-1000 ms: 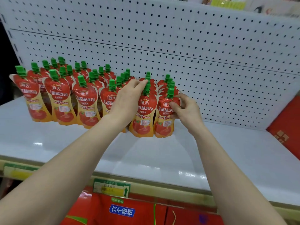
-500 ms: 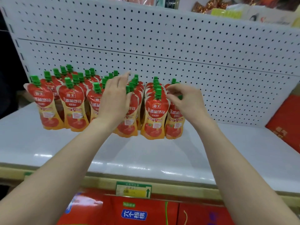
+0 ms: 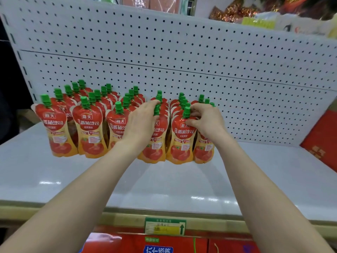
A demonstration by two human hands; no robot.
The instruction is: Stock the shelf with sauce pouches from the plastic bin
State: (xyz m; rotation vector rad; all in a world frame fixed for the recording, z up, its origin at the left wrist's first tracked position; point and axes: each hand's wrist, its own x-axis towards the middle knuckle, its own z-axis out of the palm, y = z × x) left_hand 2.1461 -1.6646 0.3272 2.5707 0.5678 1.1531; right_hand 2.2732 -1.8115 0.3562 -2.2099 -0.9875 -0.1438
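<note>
Both hands have settled lower onto the front pouches since half a second ago. Left hand (image 3: 140, 123) lies over a pouch (image 3: 154, 143), fingers curled at its green cap (image 3: 156, 109); whether it truly grips is unclear. Right hand (image 3: 206, 119) pinches the neck of the next pouch (image 3: 182, 141), just right of the left hand. More pouches (image 3: 87, 130) stand upright in rows left of and behind both hands on the shelf (image 3: 182, 189), red and orange with green caps. Pegboard (image 3: 182, 57) rises behind. Red boxes (image 3: 182, 243) below are cut off; the price tag (image 3: 165, 226) is unreadable.
</note>
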